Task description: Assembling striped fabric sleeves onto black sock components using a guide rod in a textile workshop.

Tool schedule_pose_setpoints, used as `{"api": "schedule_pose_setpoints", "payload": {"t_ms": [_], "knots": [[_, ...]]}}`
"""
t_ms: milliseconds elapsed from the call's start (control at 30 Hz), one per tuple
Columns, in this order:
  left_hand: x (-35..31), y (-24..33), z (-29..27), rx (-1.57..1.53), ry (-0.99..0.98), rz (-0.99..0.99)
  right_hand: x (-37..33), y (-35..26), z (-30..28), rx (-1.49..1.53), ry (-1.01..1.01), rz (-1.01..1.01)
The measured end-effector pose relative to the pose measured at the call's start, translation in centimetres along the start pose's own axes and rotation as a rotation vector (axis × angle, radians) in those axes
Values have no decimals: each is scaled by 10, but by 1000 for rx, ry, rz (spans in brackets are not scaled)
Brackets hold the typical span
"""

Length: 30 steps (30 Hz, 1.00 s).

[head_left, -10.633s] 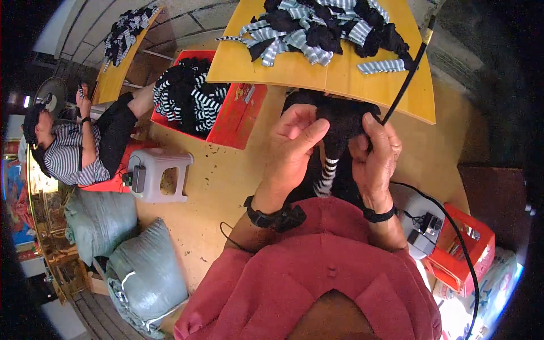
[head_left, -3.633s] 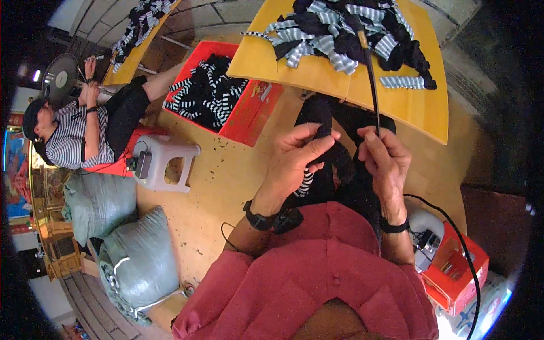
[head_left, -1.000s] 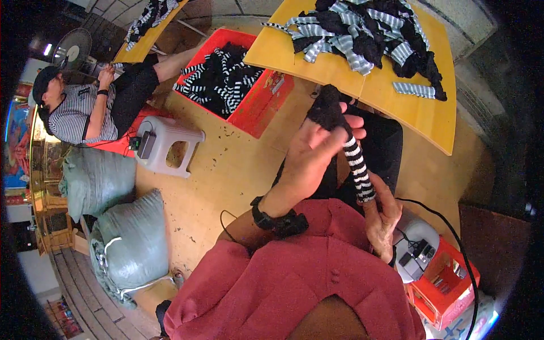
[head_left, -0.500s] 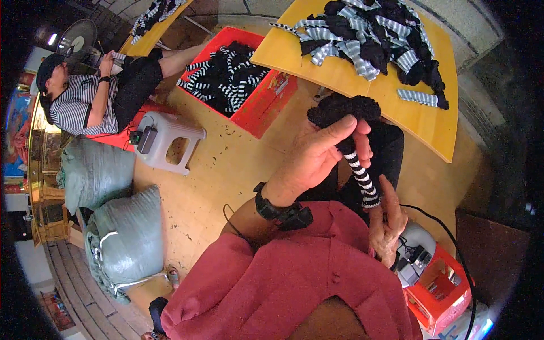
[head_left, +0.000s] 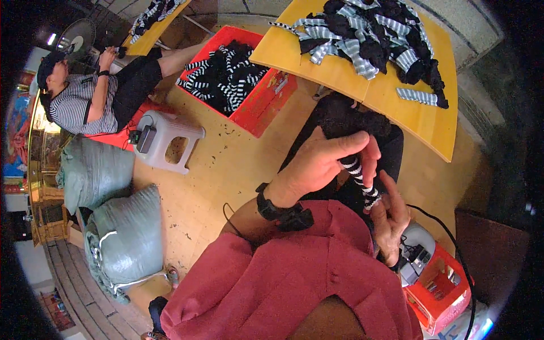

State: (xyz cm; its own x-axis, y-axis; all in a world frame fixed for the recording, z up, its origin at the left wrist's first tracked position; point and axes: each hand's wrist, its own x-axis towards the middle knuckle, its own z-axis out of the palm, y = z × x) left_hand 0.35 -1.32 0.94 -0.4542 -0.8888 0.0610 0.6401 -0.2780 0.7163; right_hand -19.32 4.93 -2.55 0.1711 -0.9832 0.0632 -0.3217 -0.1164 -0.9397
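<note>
Far L, co-worker (head_left: 85, 105) seated in a striped top; grey-green sacks (head_left: 130, 235) below, then grey stool (head_left: 184, 139) w/ a black box (head_left: 146, 139) on it. Next along, red crate (head_left: 266, 110), full of b/w striped & black knits (head_left: 232, 82). Approx. centre, L hand (head_left: 320, 164): part-closed, thumb out straight, fingers curled round the striped knit piece (head_left: 352, 165), which is over the lap, black end (head_left: 354, 119) up, striped tube running down to the R. Should be v. light, soft, floppy, prob. stretchy, not slippery or fragile; best hold = where tube meets black end, 2nd grip at the tip. R hand (head_left: 388, 224) half-open, fingertips at that lower tip; can't tell if it's pinching. Up top R, worktop (head_left: 317, 71) w/ heap of grey-striped & black pieces (head_left: 362, 42).
</note>
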Motion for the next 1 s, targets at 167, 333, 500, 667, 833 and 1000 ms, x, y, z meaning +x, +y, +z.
{"api": "schedule_pose_setpoints", "payload": {"t_ms": [167, 333, 500, 667, 833, 1000], "knots": [[3, -4, -8, 73, -133, -7, 2, -8, 11, -171, 88, -204], [7, 5, 5, 130, 98, 18, -4, 18, 20, 164, 0, -34], [0, 0, 4, 238, 467, 471, -2, 3, 21, 67, 78, 7], [-2, 6, 7, 62, 458, 513, -1, -2, 21, -39, 49, -69], [2, -10, 3, -110, 372, 469, -4, 0, 26, 98, 30, -104], [1, -13, 13, -147, 253, 439, -3, 3, 18, 510, -138, 218]]}}
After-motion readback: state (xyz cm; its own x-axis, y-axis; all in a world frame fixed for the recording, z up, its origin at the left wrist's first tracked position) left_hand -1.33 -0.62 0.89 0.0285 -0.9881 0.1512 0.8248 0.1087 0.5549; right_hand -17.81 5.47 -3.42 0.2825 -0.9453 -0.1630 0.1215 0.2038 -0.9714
